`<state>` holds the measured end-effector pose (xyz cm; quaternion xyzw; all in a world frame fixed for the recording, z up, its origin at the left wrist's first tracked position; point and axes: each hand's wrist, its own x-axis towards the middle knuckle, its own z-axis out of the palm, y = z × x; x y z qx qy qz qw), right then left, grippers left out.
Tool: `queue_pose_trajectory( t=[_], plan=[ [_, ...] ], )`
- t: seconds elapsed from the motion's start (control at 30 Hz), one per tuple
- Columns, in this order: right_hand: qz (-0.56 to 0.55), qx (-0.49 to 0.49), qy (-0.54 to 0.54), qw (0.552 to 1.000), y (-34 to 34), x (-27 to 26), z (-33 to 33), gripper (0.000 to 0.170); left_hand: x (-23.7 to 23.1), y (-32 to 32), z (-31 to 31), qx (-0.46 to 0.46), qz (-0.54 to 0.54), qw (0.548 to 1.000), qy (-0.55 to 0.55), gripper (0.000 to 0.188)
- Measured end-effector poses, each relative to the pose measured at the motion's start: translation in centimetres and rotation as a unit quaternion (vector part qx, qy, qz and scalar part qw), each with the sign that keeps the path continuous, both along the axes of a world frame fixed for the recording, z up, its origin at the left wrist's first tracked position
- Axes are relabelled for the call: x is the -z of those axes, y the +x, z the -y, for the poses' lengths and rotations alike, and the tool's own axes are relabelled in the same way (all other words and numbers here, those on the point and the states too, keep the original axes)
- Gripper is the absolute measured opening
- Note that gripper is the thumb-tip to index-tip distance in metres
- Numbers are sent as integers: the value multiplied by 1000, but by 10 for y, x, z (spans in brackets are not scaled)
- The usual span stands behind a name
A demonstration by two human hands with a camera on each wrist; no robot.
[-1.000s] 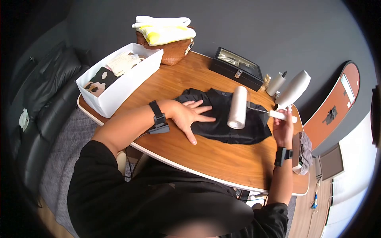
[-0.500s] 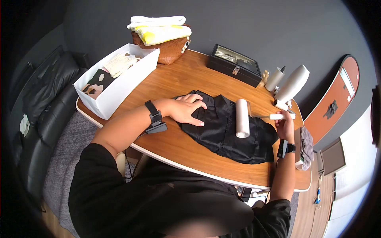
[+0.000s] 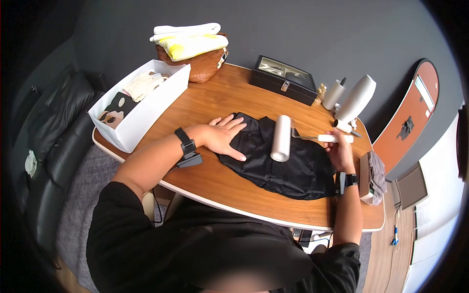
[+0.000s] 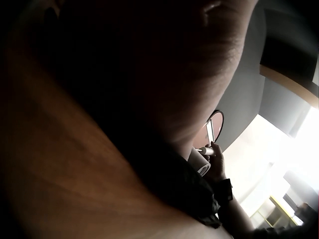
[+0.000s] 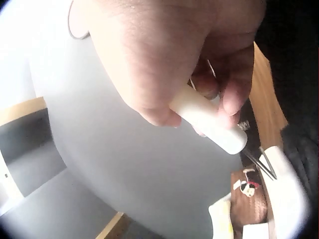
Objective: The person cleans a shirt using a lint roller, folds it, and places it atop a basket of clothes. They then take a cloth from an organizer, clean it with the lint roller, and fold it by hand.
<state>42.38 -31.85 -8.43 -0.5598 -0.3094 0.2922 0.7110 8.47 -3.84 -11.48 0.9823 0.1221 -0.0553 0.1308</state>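
Observation:
A black cloth garment point(image 3: 308, 173) lies spread across the wooden table in the head view. My left hand point(image 3: 225, 136) rests with fingers spread on its left end, thumb toward the person. The right hand point(image 3: 340, 152) grips the white handle point(image 5: 209, 119) of a lint roller point(image 3: 281, 139), fingers curled round it. The roller's white cylinder overlaps the middle of the garment, and a thin metal rod joins it to the handle. In the left wrist view, the hand itself hides most of the garment.
A white box point(image 3: 161, 108) with folded cloths stands at the left. Behind it sits a brown woven basket point(image 3: 202, 66) topped with towels point(image 3: 193, 46). At the back are a black glass-lidded case point(image 3: 283, 87) and a hair dryer point(image 3: 356, 99). A tissue box point(image 3: 365, 178) stands at the right edge.
The garment's near edge has shifted toward the person. The left hand's fingers bent, then spread again at the garment's left end. The roller came nearer, then moved left over the cloth.

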Motion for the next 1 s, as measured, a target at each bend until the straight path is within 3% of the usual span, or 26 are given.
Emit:
queue_pose_trajectory(
  t=[0.1,0.27,0.4,0.57,0.7,0.8,1.0],
  plan=[
    [4,-80,-57,995,-20,5,-13,41,-7,0,3,7,-24,1000,14,127],
    [13,-55,-82,995,-6,2,-6,40,-9,0,5,-1,-37,999,14,126],
    [27,90,-28,995,45,-1,22,27,-13,-2,7,-19,-50,998,17,126],
    [-32,266,3,964,119,10,63,26,-20,-5,7,-54,-25,998,-1,118],
    [-43,249,7,968,145,24,73,27,-12,-2,1,-129,71,989,5,113],
    [-49,224,15,973,95,8,50,25,-5,1,1,-159,88,982,46,115],
    [-18,80,-87,993,24,5,7,42,-12,-1,-5,-184,112,976,-6,106]
  ],
)
